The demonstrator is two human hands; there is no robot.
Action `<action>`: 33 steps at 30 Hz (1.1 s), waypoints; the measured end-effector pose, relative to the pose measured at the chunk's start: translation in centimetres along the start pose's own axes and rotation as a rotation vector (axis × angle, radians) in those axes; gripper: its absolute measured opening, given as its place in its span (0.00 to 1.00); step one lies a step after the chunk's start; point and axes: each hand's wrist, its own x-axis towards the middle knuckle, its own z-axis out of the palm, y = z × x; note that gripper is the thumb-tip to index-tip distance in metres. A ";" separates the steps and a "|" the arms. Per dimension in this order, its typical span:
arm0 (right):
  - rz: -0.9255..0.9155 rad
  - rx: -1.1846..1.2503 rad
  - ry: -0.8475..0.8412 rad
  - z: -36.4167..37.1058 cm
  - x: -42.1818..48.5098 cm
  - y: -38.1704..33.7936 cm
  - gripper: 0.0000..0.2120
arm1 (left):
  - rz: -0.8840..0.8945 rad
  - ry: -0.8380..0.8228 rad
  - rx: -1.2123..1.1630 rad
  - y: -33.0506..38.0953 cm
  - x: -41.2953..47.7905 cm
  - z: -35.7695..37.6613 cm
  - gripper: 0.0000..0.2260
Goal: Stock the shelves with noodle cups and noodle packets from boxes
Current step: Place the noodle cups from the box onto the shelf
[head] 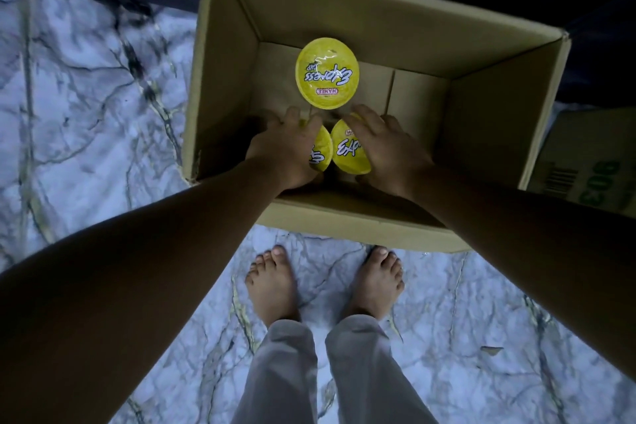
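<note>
Both arms reach down into the open cardboard box (344, 7); the left hand (287, 148) cups over one yellow noodle cup (321, 151) and the right hand (387, 148) over the cup beside it (347, 151), fingers spread on the lids, though whether either is gripped yet I cannot tell. This looks like the pick-up step; next the fingers must close round the rims and lift both clear, leaving the third cup (327, 72) just beyond the fingertips.

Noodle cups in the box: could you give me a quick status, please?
Left hand and right hand each on a near cup, grip unclear. Third cup untouched. Box otherwise empty; nothing in the way.
</note>
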 end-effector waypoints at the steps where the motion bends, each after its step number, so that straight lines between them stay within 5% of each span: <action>1: 0.027 -0.034 0.005 -0.1 0.2 -0.4 0.55 | -0.003 -0.007 -0.021 0.0 0.0 0.0 0.47; 6: 0.149 0.140 0.050 -1.6 -1.1 -1.2 0.54 | -0.096 0.012 -0.187 -0.7 -2.2 -1.8 0.45; 13: 0.228 0.495 0.349 -11.4 -9.8 -6.3 0.47 | -0.124 0.268 -0.548 1.4 -12.2 -10.8 0.44; 22: 0.257 0.826 0.651 -35.7 -25.5 -18.3 0.57 | 0.102 0.385 -0.697 4.9 -32.8 -32.6 0.48; 33: 0.032 0.977 1.029 -56.3 -42.2 -31.6 0.53 | 0.540 0.721 -0.572 10.1 -55.9 -52.7 0.43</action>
